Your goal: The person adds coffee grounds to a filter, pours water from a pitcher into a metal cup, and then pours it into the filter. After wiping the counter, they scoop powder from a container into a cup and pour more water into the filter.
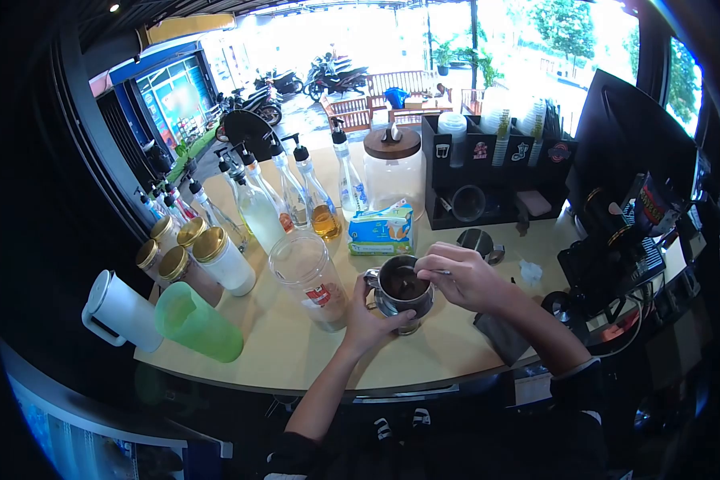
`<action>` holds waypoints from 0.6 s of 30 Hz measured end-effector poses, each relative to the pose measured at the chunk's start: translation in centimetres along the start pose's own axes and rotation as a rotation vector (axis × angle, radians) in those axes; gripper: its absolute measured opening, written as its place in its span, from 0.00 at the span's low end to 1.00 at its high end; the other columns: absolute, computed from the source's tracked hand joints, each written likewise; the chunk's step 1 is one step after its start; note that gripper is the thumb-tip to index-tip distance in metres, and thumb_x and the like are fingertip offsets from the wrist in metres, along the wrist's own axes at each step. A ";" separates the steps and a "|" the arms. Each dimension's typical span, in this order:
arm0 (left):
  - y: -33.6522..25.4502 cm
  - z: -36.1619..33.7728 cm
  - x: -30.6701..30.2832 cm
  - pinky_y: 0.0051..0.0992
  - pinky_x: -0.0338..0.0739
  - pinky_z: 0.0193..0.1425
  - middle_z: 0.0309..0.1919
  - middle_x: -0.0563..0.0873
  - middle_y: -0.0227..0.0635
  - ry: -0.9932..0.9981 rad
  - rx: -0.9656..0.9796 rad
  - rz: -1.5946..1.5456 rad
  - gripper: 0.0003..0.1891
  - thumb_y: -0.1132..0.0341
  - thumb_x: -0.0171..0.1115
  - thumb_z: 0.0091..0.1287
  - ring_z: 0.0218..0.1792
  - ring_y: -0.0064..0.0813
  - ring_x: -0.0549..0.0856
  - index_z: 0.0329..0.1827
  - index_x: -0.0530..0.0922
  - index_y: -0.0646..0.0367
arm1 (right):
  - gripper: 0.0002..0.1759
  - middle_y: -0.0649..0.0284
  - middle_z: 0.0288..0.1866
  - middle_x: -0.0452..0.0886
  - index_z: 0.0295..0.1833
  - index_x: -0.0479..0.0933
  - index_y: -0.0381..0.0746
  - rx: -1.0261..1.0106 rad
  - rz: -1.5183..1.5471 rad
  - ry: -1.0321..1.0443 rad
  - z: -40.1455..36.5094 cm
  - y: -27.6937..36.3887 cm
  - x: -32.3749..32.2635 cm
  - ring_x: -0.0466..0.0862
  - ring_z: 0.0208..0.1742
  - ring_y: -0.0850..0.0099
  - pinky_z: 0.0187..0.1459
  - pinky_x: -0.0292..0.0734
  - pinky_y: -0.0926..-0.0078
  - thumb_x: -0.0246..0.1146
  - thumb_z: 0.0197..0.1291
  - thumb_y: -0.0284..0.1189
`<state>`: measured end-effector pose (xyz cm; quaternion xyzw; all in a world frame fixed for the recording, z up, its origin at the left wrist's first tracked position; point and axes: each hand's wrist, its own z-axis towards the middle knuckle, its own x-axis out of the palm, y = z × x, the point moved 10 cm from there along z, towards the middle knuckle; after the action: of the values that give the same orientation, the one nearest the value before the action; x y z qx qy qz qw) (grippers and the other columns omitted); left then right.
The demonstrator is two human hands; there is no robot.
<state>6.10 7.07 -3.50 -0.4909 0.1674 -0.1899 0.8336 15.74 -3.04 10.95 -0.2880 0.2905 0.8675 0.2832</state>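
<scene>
A metal cup with dark contents stands near the front of the counter. My left hand curls around its left side and lower front, fingers by the handle. Above the rim, my right hand pinches the thin metal handle of a spoon; its lower end reaches into the cup. What is directly beneath the cup is partly hidden. Just left of my left hand is a tall clear plastic cup with a red label and a brownish layer at the bottom.
Pump bottles, gold-lidded jars, a green pitcher and a white jug crowd the left. Behind the cup are a tissue pack and a wooden-lidded jar. A black cup organizer and a monitor stand right.
</scene>
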 end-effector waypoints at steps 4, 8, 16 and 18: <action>-0.5 0.1 0.0 0.32 0.69 0.63 0.49 0.79 0.36 -0.003 -0.005 0.004 0.42 0.55 0.83 0.39 0.54 0.30 0.78 0.57 0.69 0.60 | 0.06 0.58 0.33 0.75 0.39 0.74 0.34 -0.028 -0.031 0.004 0.2 0.9 -0.1 0.79 0.35 0.58 0.36 0.75 0.63 0.63 0.61 0.26; -0.2 0.0 0.0 0.31 0.70 0.63 0.49 0.79 0.36 -0.001 0.004 -0.012 0.42 0.55 0.83 0.39 0.55 0.30 0.78 0.57 0.69 0.60 | 0.07 0.58 0.33 0.75 0.40 0.74 0.35 -0.012 -0.058 -0.011 0.1 0.2 0.0 0.79 0.35 0.59 0.35 0.75 0.63 0.63 0.61 0.26; -0.3 0.1 0.1 0.31 0.69 0.63 0.49 0.79 0.36 0.007 -0.011 -0.009 0.42 0.54 0.83 0.39 0.55 0.29 0.78 0.56 0.69 0.59 | 0.08 0.60 0.31 0.73 0.39 0.73 0.37 -0.071 -0.056 -0.031 -0.3 0.9 0.5 0.78 0.34 0.61 0.33 0.75 0.64 0.66 0.58 0.25; -0.3 0.1 0.0 0.32 0.69 0.63 0.49 0.79 0.36 0.012 -0.014 0.007 0.42 0.54 0.83 0.39 0.55 0.30 0.78 0.56 0.69 0.59 | 0.08 0.60 0.31 0.73 0.39 0.73 0.37 -0.083 -0.069 -0.029 -0.3 1.3 0.3 0.78 0.34 0.61 0.33 0.75 0.64 0.66 0.58 0.25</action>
<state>6.12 6.96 -3.23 -0.4950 0.1753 -0.1885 0.8299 14.80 -4.01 11.03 -0.2970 0.2399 0.8725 0.3050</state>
